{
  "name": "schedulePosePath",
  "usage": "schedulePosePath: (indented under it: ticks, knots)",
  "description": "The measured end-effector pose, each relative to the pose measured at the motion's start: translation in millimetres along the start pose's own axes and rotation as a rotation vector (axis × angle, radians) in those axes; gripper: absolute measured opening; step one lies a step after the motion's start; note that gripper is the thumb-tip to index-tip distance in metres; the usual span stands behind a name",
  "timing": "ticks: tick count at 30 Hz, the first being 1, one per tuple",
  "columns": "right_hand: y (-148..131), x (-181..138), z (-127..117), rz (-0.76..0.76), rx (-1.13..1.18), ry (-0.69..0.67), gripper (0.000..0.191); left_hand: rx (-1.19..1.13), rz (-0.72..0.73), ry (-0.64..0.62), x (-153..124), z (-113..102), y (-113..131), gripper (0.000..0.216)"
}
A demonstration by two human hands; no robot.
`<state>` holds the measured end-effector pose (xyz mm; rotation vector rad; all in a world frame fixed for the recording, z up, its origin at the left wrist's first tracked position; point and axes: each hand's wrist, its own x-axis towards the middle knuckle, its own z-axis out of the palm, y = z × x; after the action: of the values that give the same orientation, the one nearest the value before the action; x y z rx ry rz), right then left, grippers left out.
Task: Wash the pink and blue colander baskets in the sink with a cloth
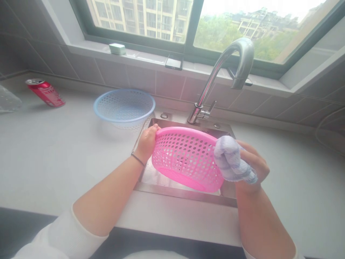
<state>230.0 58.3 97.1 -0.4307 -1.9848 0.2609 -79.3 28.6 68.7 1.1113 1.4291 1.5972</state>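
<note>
Holding a pink plastic basket [185,158] tilted up on its side above a stainless steel sink [153,176], the left hand [147,143] clamps the basket's upper rim at its left end, with the fingers curled over the edge. A thin dark band [138,159] circles that wrist. The right hand [254,162] is closed around a rolled white-and-blue cloth [233,162], pressing it against the right side of the basket. The cloth hides part of those fingers, so how tightly they grip is hard to judge, though the cloth seems firmly held. The hands sit well apart, with the basket between them, and white sleeves [72,230] are pushed back on both forearms.

The basket hangs over the middle of the sink, inside its rim and not resting on the steel. A chrome gooseneck faucet [215,82] rises from the back edge of the sink, its spout curving above and behind the basket.

On the counter [54,154], a pale blue plastic basket [124,106] sits just beyond the sink's back left corner. Farther along, near the back left corner of the counter, a red drink can [45,92] lies on its side. Something clear [8,99] is cut off at the left edge. Above the tiled backsplash [169,84], a black phone [174,62] and a small pale box [117,48] stand on the window sill [140,54].
</note>
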Motion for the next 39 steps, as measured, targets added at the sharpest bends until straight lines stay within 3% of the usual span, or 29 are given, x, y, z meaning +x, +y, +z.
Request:
schedulePosePath:
  ticks: [3,6,11,17,28,39]
  knots:
    - [-8.4,4.4,3.4,-0.074,-0.013,0.051,0.042,0.126,0.179,-0.089,-8.2,-0.2,7.8,0.042]
    - [-13.9,10.5,7.7,-0.142,-0.072,-0.059,0.044,0.314,0.307,-0.201,-19.7,0.7,20.0,0.043]
    - [-25.5,22.0,23.2,-0.286,-0.183,-0.165,0.022,0.487,0.507,-0.329,-33.2,7.7,33.4,0.040]
    - [-30.6,23.3,34.0,-0.265,-0.141,-0.226,0.019,0.612,0.356,-0.222,-33.1,9.4,29.9,0.051]
    - [-17.2,8.9,20.4,-0.124,0.047,-0.141,0.043,0.126,0.068,-0.093,-12.7,-8.1,18.7,0.047]
    - [-8.3,3.9,12.6,-0.158,0.146,-0.091,0.043,-0.009,0.033,-0.031,-10.0,-9.8,19.7,0.044]
